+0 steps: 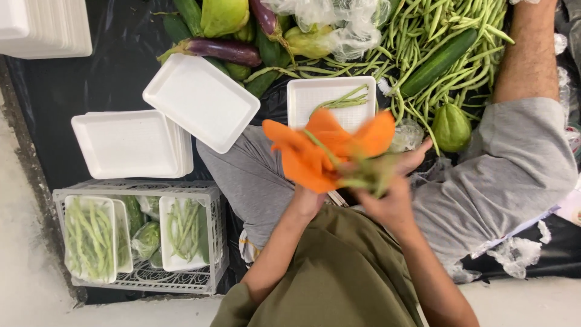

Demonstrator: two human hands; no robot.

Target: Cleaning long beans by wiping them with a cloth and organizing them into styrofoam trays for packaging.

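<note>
A bunch of green beans (369,172) was gripped by the right hand (393,194); blurred orange plastic bags (321,151) were clasped by the left hand (308,197), over a white foam tray (308,100).

The person wore an olive-green top (339,284) of plain, soft cloth, without print or pattern, its fabric falling in broad folds across the chest. The sleeves were short and ended near the elbows, leaving both forearms bare down to the hands. The left hand (305,203) and the right hand (387,197) were bare, with no gloves, rings, watch or bands to be seen. The legs were covered by light grey trousers (514,163) of a soft, jersey-like cloth, creased at the knees, and one lower leg (529,54) showed bare below the hem.
</note>
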